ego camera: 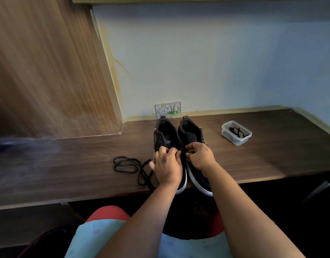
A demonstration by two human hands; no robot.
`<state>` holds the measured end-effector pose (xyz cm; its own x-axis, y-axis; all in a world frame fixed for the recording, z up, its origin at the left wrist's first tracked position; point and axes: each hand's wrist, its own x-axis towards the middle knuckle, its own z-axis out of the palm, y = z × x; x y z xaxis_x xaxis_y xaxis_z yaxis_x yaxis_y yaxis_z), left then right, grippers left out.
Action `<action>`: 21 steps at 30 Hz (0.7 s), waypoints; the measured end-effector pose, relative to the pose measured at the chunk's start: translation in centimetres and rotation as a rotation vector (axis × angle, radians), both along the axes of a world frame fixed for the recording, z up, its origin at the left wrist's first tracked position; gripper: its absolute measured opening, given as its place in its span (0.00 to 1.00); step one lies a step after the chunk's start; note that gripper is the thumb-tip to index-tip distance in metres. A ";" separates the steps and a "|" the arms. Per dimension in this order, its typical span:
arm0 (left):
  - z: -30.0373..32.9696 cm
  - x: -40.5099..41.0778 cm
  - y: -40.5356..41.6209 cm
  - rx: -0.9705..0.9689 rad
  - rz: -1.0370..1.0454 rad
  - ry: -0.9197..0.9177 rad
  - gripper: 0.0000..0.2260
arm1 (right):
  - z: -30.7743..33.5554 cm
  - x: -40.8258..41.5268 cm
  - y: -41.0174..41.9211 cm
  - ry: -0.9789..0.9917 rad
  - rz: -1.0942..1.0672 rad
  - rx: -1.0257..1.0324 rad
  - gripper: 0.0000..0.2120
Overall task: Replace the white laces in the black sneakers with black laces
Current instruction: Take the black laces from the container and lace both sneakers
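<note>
We see two black sneakers with white soles standing side by side at the counter's front edge, toes overhanging. A loose black lace lies coiled just left of them.

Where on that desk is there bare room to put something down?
Bare desk lies right of the sneakers, in front of the plastic tub, and far left beyond the loose black lace. The middle is crowded by both hands.
</note>
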<state>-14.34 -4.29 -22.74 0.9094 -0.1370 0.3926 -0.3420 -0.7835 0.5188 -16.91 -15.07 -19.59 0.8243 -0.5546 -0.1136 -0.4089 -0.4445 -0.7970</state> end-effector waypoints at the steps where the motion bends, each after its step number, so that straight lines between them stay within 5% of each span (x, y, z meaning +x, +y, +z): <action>1: 0.0 0.0 -0.1 -0.001 0.001 0.004 0.06 | -0.1 0.1 -0.1 -0.001 -0.005 0.004 0.10; 9: 0.9 0.4 0.2 0.070 -0.087 0.160 0.10 | -0.1 -0.6 -0.3 -0.099 0.020 0.199 0.07; 15: 1.7 0.8 0.5 0.261 -0.188 0.214 0.09 | 0.4 -0.2 0.7 -0.027 0.098 -0.304 0.07; 21: 2.5 1.5 1.6 0.374 -0.327 0.283 0.13 | 3.0 -1.2 -0.5 -0.183 -0.124 -0.334 0.06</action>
